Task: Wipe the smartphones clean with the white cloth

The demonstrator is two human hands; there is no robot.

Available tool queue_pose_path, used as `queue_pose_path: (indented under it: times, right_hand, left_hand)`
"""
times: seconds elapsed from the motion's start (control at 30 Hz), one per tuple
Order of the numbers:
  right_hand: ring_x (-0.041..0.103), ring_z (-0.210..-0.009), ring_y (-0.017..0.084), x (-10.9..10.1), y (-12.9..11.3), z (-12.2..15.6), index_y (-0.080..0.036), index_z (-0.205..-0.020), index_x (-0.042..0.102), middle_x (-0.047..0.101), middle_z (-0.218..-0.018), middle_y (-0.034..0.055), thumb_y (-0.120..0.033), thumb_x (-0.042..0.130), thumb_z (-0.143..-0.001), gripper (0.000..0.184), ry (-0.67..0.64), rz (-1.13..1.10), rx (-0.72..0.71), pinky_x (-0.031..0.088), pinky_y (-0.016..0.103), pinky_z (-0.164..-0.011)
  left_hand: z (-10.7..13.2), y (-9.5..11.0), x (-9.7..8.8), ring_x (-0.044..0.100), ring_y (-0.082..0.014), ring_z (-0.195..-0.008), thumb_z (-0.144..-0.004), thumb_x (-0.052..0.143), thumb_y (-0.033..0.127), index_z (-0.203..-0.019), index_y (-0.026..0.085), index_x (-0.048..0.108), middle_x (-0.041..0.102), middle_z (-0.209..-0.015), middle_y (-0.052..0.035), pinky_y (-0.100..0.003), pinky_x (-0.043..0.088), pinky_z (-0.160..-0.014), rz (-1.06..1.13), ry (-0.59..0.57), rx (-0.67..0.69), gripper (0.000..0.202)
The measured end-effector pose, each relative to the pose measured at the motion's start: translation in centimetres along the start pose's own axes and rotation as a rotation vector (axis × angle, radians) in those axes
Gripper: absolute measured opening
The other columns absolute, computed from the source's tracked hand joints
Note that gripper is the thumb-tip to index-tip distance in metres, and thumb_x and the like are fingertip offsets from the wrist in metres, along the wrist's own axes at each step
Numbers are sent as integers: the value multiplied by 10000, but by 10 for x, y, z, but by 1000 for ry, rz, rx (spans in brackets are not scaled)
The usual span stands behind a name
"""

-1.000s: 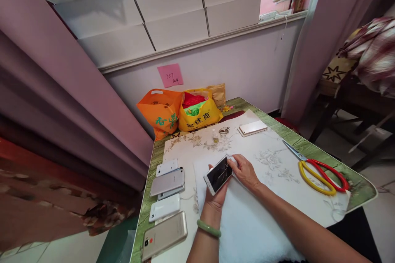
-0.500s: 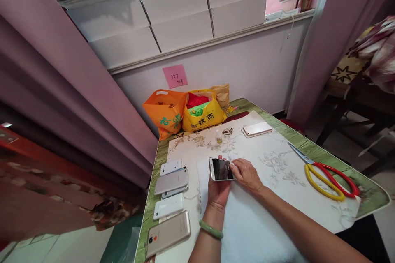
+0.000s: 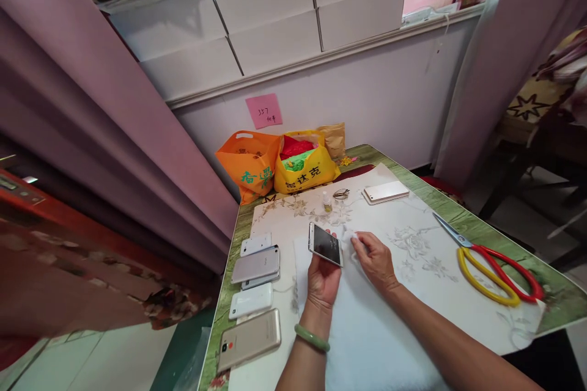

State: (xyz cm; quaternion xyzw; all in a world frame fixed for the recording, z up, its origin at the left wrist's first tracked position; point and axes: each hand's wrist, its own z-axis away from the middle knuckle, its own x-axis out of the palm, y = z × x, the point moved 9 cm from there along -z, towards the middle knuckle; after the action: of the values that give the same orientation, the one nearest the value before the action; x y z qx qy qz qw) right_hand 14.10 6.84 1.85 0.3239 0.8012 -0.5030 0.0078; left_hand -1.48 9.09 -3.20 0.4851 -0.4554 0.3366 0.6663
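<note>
My left hand (image 3: 323, 281), with a green bangle (image 3: 312, 338) on its wrist, is closed around a white-edged smartphone (image 3: 326, 245). The phone is tilted, its dark screen facing me. Just to the right, my right hand (image 3: 376, 258) pinches a small piece of white cloth or tissue (image 3: 351, 238) between thumb and fingers, apart from the phone. Under both hands lies a white towel-like cloth (image 3: 367, 330). Beyond them stand a small clear bottle (image 3: 327, 201) and a pair of glasses (image 3: 340, 194).
Several phones (image 3: 250, 342) lie along the table's left edge, and white phones (image 3: 386, 192) at the back right. Large scissors (image 3: 495, 269) with red and yellow handles rest on the right. Orange (image 3: 250, 165) and yellow bags (image 3: 307, 171) stand against the wall.
My right hand has drawn off the phone to the right with the white piece. The phone has tipped more steeply in my left hand. The view has shifted slightly.
</note>
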Motion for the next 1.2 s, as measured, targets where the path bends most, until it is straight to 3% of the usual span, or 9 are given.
queue_pose_path:
  times: [0.13, 0.33, 0.47, 0.57, 0.7, 0.87, 1.0, 1.2]
  right_hand:
    - [648, -983, 234, -8, 5, 1, -199, -1038, 646, 685, -1060, 98, -461, 473, -961, 323, 81, -75, 31, 506, 371, -893]
    - [565, -1188, 307, 22, -22, 7, -221, -1306, 538, 606, -1284, 128, -616, 640, -816, 637, -241, -62, -191, 439, 478, -1036]
    - [585, -1164, 272, 25, -22, 3, -204, -1294, 537, 611, -1258, 127, -573, 548, -894, 544, -307, -93, -169, 479, 424, -1002]
    - [563, -1192, 276, 23, -21, 1, -200, -1309, 528, 592, -1280, 129, -593, 527, -893, 573, -328, -95, -173, 465, 426, -1014]
    - [518, -1243, 291, 24, -18, 2, -205, -1347, 504, 555, -1326, 134, -621, 541, -873, 631, -369, -77, -173, 425, 446, -1047]
    - [561, -1182, 271, 24, -17, -3, -209, -1310, 529, 591, -1270, 116, -601, 497, -902, 567, -448, -157, -130, 440, 418, -1019]
    - [583, -1143, 269, 20, -12, -9, -206, -1254, 553, 611, -1241, 99, -620, 580, -840, 586, -421, -205, -55, 459, 397, -991]
    - [626, -1030, 269, 12, -8, -8, -207, -1147, 587, 657, -1103, 92, -659, 625, -784, 581, -271, -94, 3, 499, 391, -917]
  left_hand:
    - [2, -5, 2, 479, -208, -1340, -938, 531, 206, -1153, 230, 707, 644, -1312, -46, -393, 303, -1174, 17, -16, -42, 279]
    - [7, -13, 10, 658, -156, -1089, -971, 483, 223, -967, 175, 756, 751, -1076, -61, -289, 407, -1086, 17, 49, -88, 277]
    - [8, -16, 14, 673, -144, -1028, -938, 526, 160, -915, 171, 749, 755, -998, -51, -269, 431, -1045, 16, 77, -114, 225]
    - [8, -15, 16, 670, -142, -997, -902, 562, 127, -894, 151, 742, 749, -961, -49, -263, 434, -1031, 9, 64, -117, 181]
    - [6, -15, 17, 659, -177, -987, -859, 611, 154, -809, 140, 727, 733, -923, -63, -309, 440, -1019, -35, 36, -118, 127]
    - [5, -16, 20, 635, -161, -937, -797, 700, 196, -740, 147, 698, 690, -861, -40, -299, 420, -1017, -108, 4, -90, 75]
    - [4, -19, 24, 618, -139, -916, -775, 752, 239, -761, 154, 690, 663, -835, -14, -267, 435, -976, -139, -12, -87, 106]
    - [1, -17, 19, 630, -123, -898, -801, 741, 255, -823, 161, 697, 686, -852, -4, -241, 464, -928, -141, 28, -14, 106]
